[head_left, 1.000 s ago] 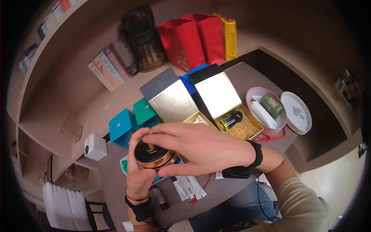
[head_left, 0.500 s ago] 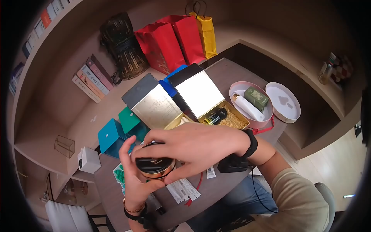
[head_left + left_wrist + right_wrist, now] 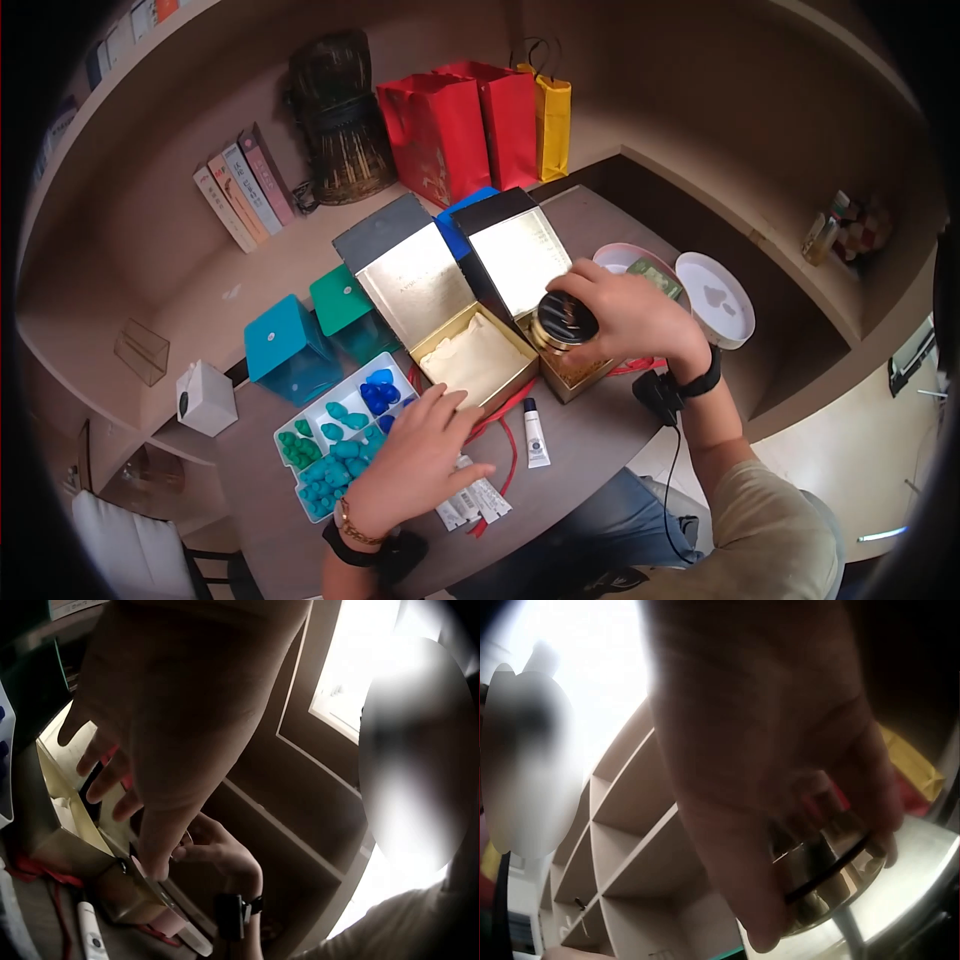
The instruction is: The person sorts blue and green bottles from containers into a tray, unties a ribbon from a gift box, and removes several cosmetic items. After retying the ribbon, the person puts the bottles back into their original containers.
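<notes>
My right hand (image 3: 645, 315) grips a round jar with a black lid and gold band (image 3: 566, 322), held over the right-hand gold-lined box (image 3: 520, 250). In the right wrist view, fingers and thumb curl around the jar's gold side (image 3: 829, 881). Straw-like filler shows below the jar inside that box. My left hand (image 3: 420, 460) has its fingers spread and holds nothing, near the front of the left-hand gold box (image 3: 420, 275), which contains cream cloth. Under and beside that hand lies a white divided tray (image 3: 352, 388) of green, teal and blue pieces, partly covered by it.
A small white tube (image 3: 536, 435), paper sachets (image 3: 475, 505) and red ribbon lie along the front. Teal box (image 3: 285, 335) and green box (image 3: 345, 305) stand at left. A pink round box, partly hidden, and its white lid (image 3: 715, 298) are at right. Red bags (image 3: 435, 135) stand behind.
Both hands were around the jar in front of the boxes. The left hand has let go and moved down over the tray; the right hand has carried the jar rightward over the right-hand box.
</notes>
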A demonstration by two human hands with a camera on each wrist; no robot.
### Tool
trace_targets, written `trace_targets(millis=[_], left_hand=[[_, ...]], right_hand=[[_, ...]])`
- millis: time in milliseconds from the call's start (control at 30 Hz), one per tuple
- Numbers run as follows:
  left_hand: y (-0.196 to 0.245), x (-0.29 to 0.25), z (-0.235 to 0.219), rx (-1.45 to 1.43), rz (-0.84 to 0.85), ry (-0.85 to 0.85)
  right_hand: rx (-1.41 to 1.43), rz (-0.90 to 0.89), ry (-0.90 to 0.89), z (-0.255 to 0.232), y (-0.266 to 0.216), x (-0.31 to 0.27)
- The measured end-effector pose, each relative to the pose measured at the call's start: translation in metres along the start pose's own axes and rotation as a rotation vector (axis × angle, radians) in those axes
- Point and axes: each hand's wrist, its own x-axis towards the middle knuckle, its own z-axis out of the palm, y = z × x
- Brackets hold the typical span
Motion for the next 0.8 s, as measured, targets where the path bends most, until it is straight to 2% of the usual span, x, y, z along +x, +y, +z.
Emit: trace_targets(millis=[67,200,300,500,667,800], left_hand=[[-0.001,0.002,0.015,0.092,0.007,-0.055],[-0.003,0.006,0.024,0.047,0.039,-0.056],[-0.010,0.007,0.029,0.025,0.021,-0.122],[-0.011,0.009,0.021,-0.057,-0.008,-0.155],[-0.017,0.006,0.024,-0.121,0.017,-0.114],[-0.020,0.005,0.020,-0.121,0.001,-0.119]], right_hand=[[-0.034,0.089,-0.022,0.010,0.013,-0.012],[-0.128,0.198,-0.060,0.031,0.025,-0.018],[-0.284,0.130,-0.049,0.054,0.039,-0.022],[-0.119,0.156,0.004,0.072,0.045,-0.034],[-0.046,0.079,0.173,0.081,0.042,-0.043],[-0.094,-0.025,0.332,0.073,0.009,-0.049]])
